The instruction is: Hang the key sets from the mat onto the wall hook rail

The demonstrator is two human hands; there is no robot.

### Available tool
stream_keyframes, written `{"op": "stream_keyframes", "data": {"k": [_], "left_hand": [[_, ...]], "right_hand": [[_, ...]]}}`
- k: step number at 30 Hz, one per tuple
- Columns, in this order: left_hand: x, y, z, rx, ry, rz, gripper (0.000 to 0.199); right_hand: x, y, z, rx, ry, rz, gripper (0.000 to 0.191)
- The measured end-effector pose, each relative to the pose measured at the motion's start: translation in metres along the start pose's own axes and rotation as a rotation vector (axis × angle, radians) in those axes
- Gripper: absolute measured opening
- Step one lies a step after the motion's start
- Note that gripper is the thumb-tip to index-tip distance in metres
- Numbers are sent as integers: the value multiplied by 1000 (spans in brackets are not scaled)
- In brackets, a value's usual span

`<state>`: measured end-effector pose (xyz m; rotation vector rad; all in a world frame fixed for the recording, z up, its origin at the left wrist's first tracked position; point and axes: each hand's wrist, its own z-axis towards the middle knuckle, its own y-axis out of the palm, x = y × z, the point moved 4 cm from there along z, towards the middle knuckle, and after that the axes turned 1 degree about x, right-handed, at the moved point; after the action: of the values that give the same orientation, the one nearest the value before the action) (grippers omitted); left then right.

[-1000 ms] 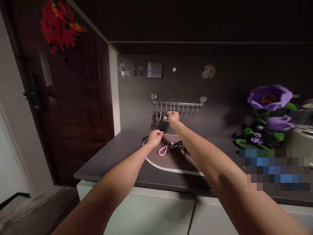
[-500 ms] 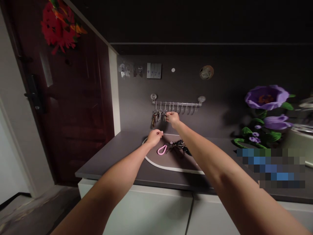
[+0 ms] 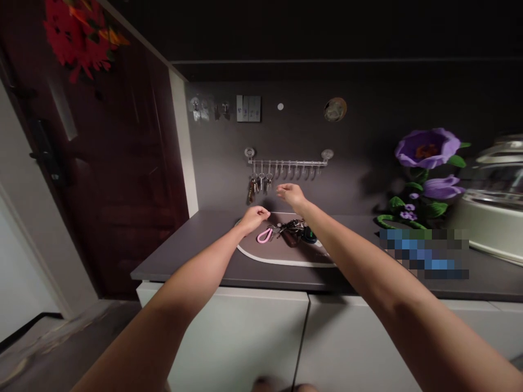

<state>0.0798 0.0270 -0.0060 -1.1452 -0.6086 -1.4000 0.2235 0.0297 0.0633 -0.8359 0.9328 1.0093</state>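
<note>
Three bunches of keys hang on the left hooks of a clear hook rail [image 3: 290, 163]; the rightmost bunch [image 3: 268, 182] is just left of my right hand [image 3: 291, 196]. That hand is off the keys, fingers stretched out and holding nothing visible. My left hand [image 3: 253, 219] hovers lower, above the left part of a rounded mat [image 3: 265, 255], its thumb and fingertips pressed together. Whether anything is between them cannot be made out. On the mat lie a pink loop strap [image 3: 265, 236] and a dark heap of keys and fobs [image 3: 292, 231], partly behind my right forearm.
Purple knitted flowers [image 3: 428, 149] and a pale lidded appliance [image 3: 494, 218] stand on the right of the counter [image 3: 180, 245]. A switch panel [image 3: 249, 109] is on the wall. The dark red door [image 3: 122, 163] is at left, a cabinet overhead.
My right hand has let go of the third key bunch and drawn away to its right, leaving it on the hook. The camera view has shifted slightly.
</note>
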Motion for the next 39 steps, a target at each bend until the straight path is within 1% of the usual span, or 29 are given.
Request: {"op": "stream_keyframes", "data": {"k": [4,6,11,13,15,20,23,32,35,39], "left_hand": [[0,2,-4,-62,19,47,14],[0,3,-5,-92,40,75,15],[1,7,-8,-200,93,198,24],[1,8,-9,-238,126,284,27],[3,8,-9,-248,185,399,26],[4,10,-7,-269,291,620,24],[7,12,-8,-286,337,716,20],[18,15,-13,-364,478,969,23],[20,14,-14,-338,460,1009,20],[23,12,-14,-281,436,1002,18]], "right_hand": [[13,-11,-17,-54,-63,-34,7],[20,-16,-26,-82,-122,-100,8],[31,-24,-51,-101,-281,-451,13],[33,-23,-59,-132,-332,-588,15],[34,-19,-63,-181,-362,-698,17],[37,-10,-64,-312,-374,-877,20],[40,-7,-62,-357,-389,-920,20],[46,-5,-56,-382,-416,-919,22],[48,-4,-55,-378,-423,-900,22],[46,-4,-55,-375,-433,-876,22]]}}
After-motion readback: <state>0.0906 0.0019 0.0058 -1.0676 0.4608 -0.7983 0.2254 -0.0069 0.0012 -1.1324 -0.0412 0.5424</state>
